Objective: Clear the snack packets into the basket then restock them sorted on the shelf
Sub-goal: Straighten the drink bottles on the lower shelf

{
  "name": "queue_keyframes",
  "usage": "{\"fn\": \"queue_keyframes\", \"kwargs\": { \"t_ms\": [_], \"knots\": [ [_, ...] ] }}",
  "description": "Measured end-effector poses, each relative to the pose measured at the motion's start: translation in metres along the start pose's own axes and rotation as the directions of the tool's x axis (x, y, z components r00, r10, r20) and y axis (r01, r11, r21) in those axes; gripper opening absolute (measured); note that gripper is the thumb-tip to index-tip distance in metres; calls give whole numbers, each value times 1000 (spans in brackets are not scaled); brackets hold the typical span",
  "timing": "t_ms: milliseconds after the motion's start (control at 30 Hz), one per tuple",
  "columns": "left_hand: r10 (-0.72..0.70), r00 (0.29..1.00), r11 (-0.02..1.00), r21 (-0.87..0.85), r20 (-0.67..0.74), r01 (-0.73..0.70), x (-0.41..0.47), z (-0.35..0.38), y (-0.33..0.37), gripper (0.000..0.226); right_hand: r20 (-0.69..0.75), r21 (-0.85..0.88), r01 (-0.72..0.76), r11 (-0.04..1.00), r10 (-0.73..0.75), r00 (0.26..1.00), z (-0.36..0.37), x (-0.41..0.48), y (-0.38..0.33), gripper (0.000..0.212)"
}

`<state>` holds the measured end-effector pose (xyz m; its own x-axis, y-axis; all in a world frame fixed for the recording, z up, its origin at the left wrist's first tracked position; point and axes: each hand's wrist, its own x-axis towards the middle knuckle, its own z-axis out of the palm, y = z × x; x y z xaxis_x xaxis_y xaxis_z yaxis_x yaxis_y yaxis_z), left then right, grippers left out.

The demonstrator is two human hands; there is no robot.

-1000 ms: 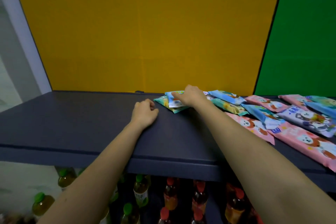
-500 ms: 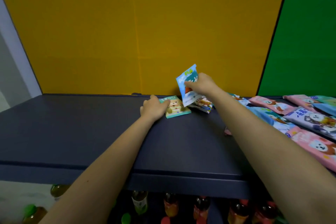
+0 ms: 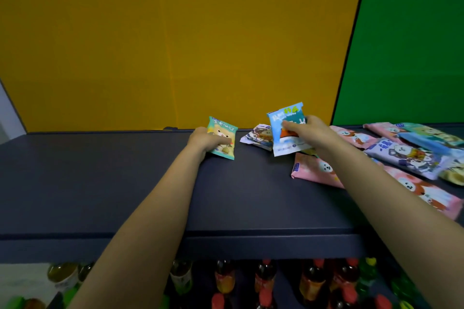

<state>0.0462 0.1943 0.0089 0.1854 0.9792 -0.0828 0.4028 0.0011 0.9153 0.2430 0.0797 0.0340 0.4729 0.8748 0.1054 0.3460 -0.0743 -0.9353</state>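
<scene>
Left hand: my left hand (image 3: 203, 140) curls its fingers round the green packet (image 3: 223, 137), tipped up from the shelf (image 3: 100, 183).
Right hand: my right hand (image 3: 308, 133) pinches the blue packet (image 3: 286, 128), raised upright.
Change: one second ago both packets lay flat in one heap and my left hand held nothing.
Other packets: the pink packet (image 3: 316, 170) and more lie at the right.
Meaning: I think I separate two kinds; no basket is visible.

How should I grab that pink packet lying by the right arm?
Probably pinch the pink packet by its left short end, coming from the left front: it lies flat on the shelf, that end is free, and the right arm covers the rest.
</scene>
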Motion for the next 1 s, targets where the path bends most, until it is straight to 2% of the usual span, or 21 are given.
{"fn": "queue_keyframes", "kwargs": {
  "t_ms": [67, 100, 300, 367, 433, 500, 633, 700, 800, 900, 1000],
  "knots": [
    [26, 1000, 990, -137, 7, -24, -10, -8, 0, 20, 4, 25, -20, 999, 19, 1000, 2, -4, 2, 34],
    [41, 999, 982, -186, 3, -40, -17, -13, 1, 17, 4, 36, -23, 999, 23, 1000, 4, -7, 1, 37],
    [117, 983, 912, -376, -145, -164, -79, -57, -2, 12, 107, 166, 17, 986, -35, 994, 29, -33, -18, 35],
    [116, 973, 898, -398, -198, -188, -108, -78, -12, 9, 157, 215, 46, 975, -81, 984, 46, -47, -26, 40],
    [104, 961, 887, -414, -256, -206, -141, -102, -28, 18, 226, 258, 55, 965, -116, 967, 67, -63, -35, 41],
    [57, 935, 879, -426, -349, -213, -176, -126, -49, 18, 317, 294, 50, 954, -147, 937, 89, -85, -44, 40],
    [-64, 815, 870, -432, -576, -237, -244, -165, -101, 17, 489, 339, 46, 940, -218, 844, 142, -138, -57, 37],
    [-114, 738, 870, -425, -665, -249, -288, -182, -132, 9, 602, 341, 21, 940, -236, 763, 175, -172, -59, 37],
    [-191, 603, 876, -412, -774, -252, -355, -202, -176, 13, 729, 316, -8, 949, -237, 642, 224, -225, -56, 37],
    [-314, 437, 869, -440, -843, -225, -422, -216, -223, 16, 824, 298, -35, 954, -239, 514, 276, -281, -46, 31],
    [-438, 298, 856, -495, -848, -151, -483, -224, -274, 18, 898, 252, -52, 966, -214, 384, 328, -345, -31, 27]
  ]
}}
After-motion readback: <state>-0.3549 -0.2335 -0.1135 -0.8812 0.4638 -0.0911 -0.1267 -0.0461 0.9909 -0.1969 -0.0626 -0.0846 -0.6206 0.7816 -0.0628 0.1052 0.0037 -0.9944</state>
